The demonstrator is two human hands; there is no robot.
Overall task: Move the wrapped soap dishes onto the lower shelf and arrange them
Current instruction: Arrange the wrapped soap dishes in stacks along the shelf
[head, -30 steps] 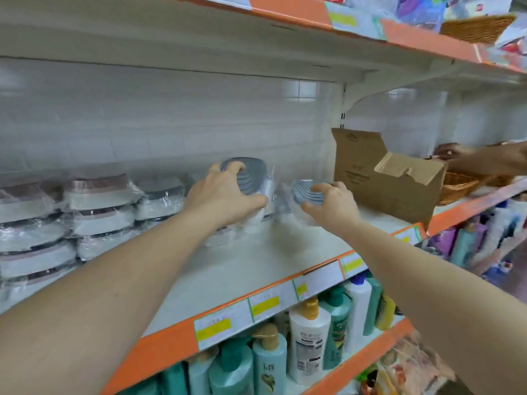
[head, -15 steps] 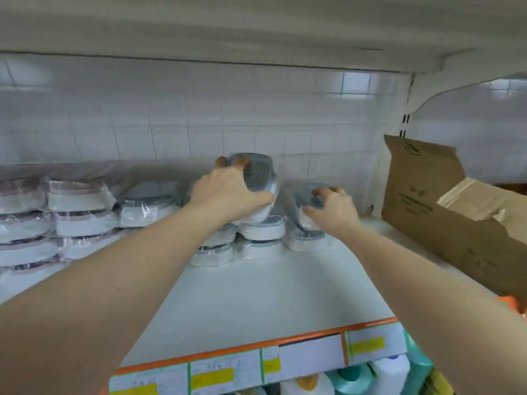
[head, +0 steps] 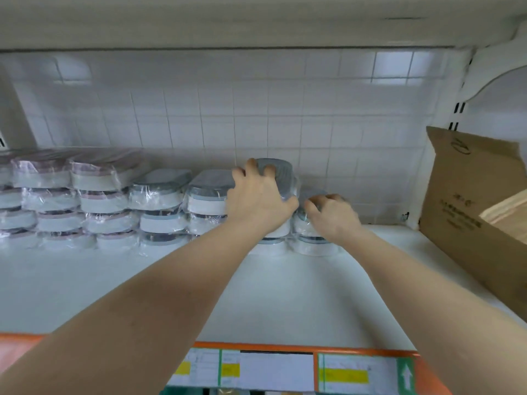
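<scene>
Both my arms reach to the back of the white shelf (head: 285, 295). My left hand (head: 258, 199) grips a grey-topped wrapped soap dish (head: 281, 173), tilted, on top of a stack against the tiled wall. My right hand (head: 332, 213) holds a second grey-topped wrapped dish (head: 313, 193) on the shorter stack (head: 312, 246) just to the right. Left of my hands stand stacks of grey-topped dishes (head: 159, 206) and, further left, pink-topped ones (head: 94, 192), all in clear film.
An open brown cardboard box (head: 470, 201) stands on the shelf's right end. The shelf's orange front edge (head: 285, 346) carries yellow-and-white price labels. The upper shelf's underside hangs close above, with a bracket at the right.
My view has come in closer to the shelf. Both hands have pushed their dishes back and down onto the stacks by the wall.
</scene>
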